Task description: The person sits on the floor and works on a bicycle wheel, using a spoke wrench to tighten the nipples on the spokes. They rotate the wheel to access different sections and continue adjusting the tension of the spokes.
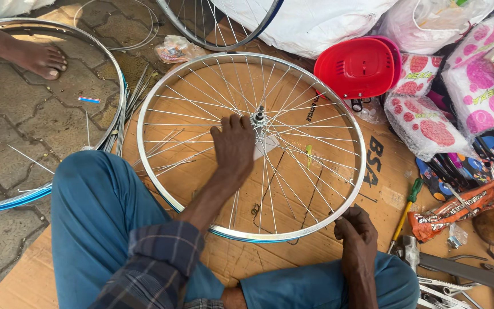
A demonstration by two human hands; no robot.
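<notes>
Head view: a spoked wheel [251, 146] lies flat on a cardboard sheet [241, 260] spread over the paved floor, just in front of the person's knees. The left hand [234, 143] rests on the spokes beside the hub [258, 119], fingers loosely curled, gripping nothing that I can make out. The right hand [354, 232] pinches the rim at its near right edge, fingers closed on it.

As I judge it, the thin steel spokes could bend or catch a finger if the left hand bears down, and the rim could skid on the smooth cardboard if the right hand slackens. Loose spokes [135, 91] lie beyond the sheet's left edge, easy to kick or tread on.

The rim is bright, polished metal with a blue edge; the spokes are fine, straight wires. A red plastic basket [355, 68] sits at the far right, glossy and slotted. Tools [458, 277] lie at the near right corner.
</notes>
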